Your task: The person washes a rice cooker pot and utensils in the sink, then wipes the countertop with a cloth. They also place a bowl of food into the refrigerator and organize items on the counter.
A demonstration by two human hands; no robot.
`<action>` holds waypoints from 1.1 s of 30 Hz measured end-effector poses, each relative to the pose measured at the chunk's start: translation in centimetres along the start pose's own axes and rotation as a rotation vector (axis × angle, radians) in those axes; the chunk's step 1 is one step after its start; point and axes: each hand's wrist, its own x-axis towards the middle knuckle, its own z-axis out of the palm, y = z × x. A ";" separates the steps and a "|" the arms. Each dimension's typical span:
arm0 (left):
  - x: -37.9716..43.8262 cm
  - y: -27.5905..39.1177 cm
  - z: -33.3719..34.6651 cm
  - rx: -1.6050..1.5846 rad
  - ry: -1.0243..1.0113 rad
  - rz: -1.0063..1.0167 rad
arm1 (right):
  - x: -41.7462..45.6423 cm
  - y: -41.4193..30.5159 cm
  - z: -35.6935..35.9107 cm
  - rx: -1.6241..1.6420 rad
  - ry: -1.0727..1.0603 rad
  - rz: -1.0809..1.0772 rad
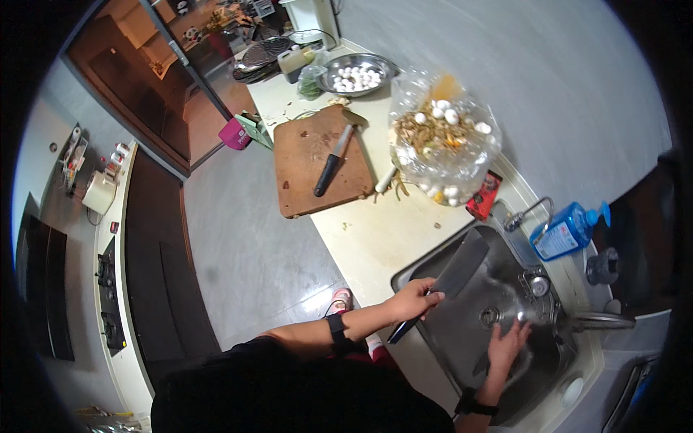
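Observation:
My left hand grips a wide-bladed cleaver near where the handle meets the blade. Its dark handle points back towards me, and the blade extends over the stainless steel sink. Low over the basin, my right hand has its fingers spread and holds nothing. It is near the drain and the faucet. A bright spot shows by its fingertips; whether water is running there is unclear. Part of a dark object in the basin shows beside my right wrist.
Left of the sink, a knife lies on a wooden cutting board. Behind are a clear bag of eggshells and scraps and a metal bowl of white eggs. A blue pump bottle stands at the sink's back rim.

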 end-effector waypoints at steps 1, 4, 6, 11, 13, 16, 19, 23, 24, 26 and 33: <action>-0.9 0.7 -1.3 -0.009 0.023 0.016 | -0.6 -1.9 -0.1 0.127 -0.028 -0.045; -3.6 1.3 -6.2 0.003 0.123 0.075 | -1.6 -8.3 -0.2 0.373 -0.102 -0.209; -6.0 1.8 -10.0 0.030 0.192 0.071 | -2.1 -13.7 -1.2 0.386 -0.170 -0.321; -12.1 1.9 -19.6 -0.146 0.417 0.147 | -2.6 -29.4 -0.1 0.656 -0.348 -0.493; -14.6 2.2 -23.2 -0.322 0.490 0.111 | -1.5 -36.0 2.0 0.775 -0.373 -0.591; -18.1 1.3 -28.6 -0.512 0.658 0.151 | 1.6 -45.9 5.3 0.704 -0.301 -0.679; -22.2 0.4 -33.4 -0.589 0.864 0.159 | 3.7 -55.2 7.0 0.441 -0.085 -0.623; -27.4 -2.0 -38.3 -0.704 1.062 0.164 | 7.7 -59.3 10.9 0.236 -0.151 -0.348; -28.8 -2.9 -39.3 -0.721 1.101 0.163 | 8.7 -58.9 12.3 0.273 -0.156 -0.336; -31.3 -3.9 -40.4 -0.751 1.198 0.159 | 11.2 -57.7 14.6 0.618 -0.223 -0.233; -35.5 -6.9 -42.8 -0.808 1.390 0.207 | 5.2 -53.5 9.3 1.961 -1.084 -0.113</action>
